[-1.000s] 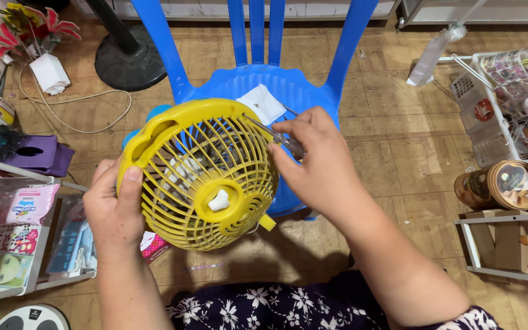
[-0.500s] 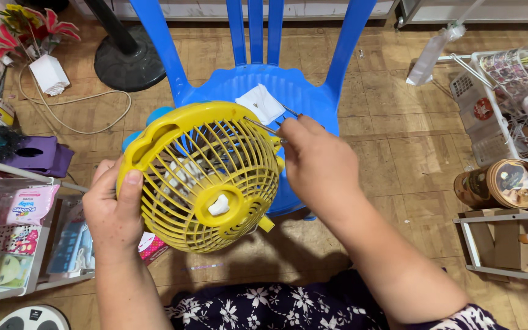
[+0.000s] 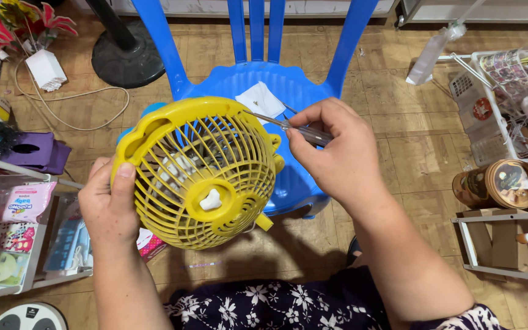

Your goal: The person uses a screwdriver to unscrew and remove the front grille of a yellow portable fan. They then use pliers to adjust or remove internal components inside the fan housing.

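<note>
1. Head view, looking down: a person sits facing a blue plastic chair (image 3: 288, 91) that stands on a wooden plank floor (image 3: 386, 122).
2. Left hand (image 3: 108, 208) is clamped on the left rim of a yellow fan grille (image 3: 197, 171); the thumb lies over the front edge, the fingers are hidden behind it.
3. Grille is round, domed, tilted toward the camera, held just above the chair seat and overlapping its front edge. A small white knob (image 3: 211, 200) sits at its centre hub.
4. Right hand (image 3: 337, 153) is closed around a screwdriver (image 3: 288, 126) with a clear handle; the thin metal shaft points left and its tip meets the upper right edge of the grille.
5. The 2 hands are apart, 1 on each side of the grille.
6. A white paper square (image 3: 261, 101) lies on the chair seat, just behind the grille.
7. Left of the person: a white wire rack (image 3: 13, 244) holding pink and pale packets; a purple object (image 3: 32, 150) lies beside it on the floor.
8. Upper left: a black round stand base (image 3: 126, 58), a white adapter (image 3: 46, 69) with a cord, and artificial flowers (image 3: 13, 21).
9. Right side: a white basket (image 3: 502, 91) of small goods and a round brown tin (image 3: 508, 183).
10. Dark floral fabric (image 3: 288, 305) covers the person's lap at the bottom edge.
</note>
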